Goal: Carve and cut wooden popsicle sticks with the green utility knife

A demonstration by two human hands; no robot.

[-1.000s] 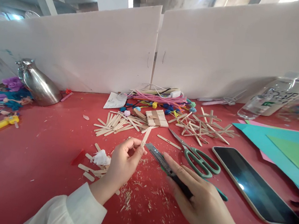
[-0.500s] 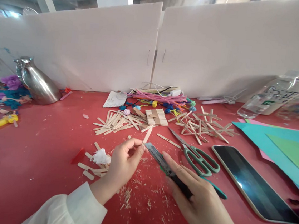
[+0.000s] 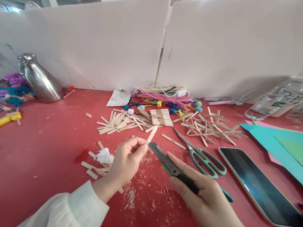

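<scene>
Between thumb and fingers, my left hand [image 3: 128,158] pinches a wooden craft stick [image 3: 152,134], its far end pointing up and away. My right hand [image 3: 200,188] is closed round the handle of a utility knife [image 3: 171,165]. The blade's tip is at the stick, close to my left fingertips; whether it touches is hard to tell. Wood shavings [image 3: 131,195] lie scattered on the red table [image 3: 51,175] below. Left of my left hand are cut stick pieces [image 3: 92,174] and a crumpled white tissue [image 3: 104,156].
Green-handled scissors [image 3: 207,161] and a phone [image 3: 258,187] lie to the right. Craft sticks [image 3: 119,122] and a bundled stack [image 3: 161,117] sit ahead. A steel jug [image 3: 41,81], a yellow glue gun [image 3: 3,120], coloured paper [image 3: 287,147] and a plastic bottle [image 3: 276,96] stand or lie farther out.
The knife has turned so that its blade shows more of its flat side. Both hands keep their holds. The whole view has shifted slightly.
</scene>
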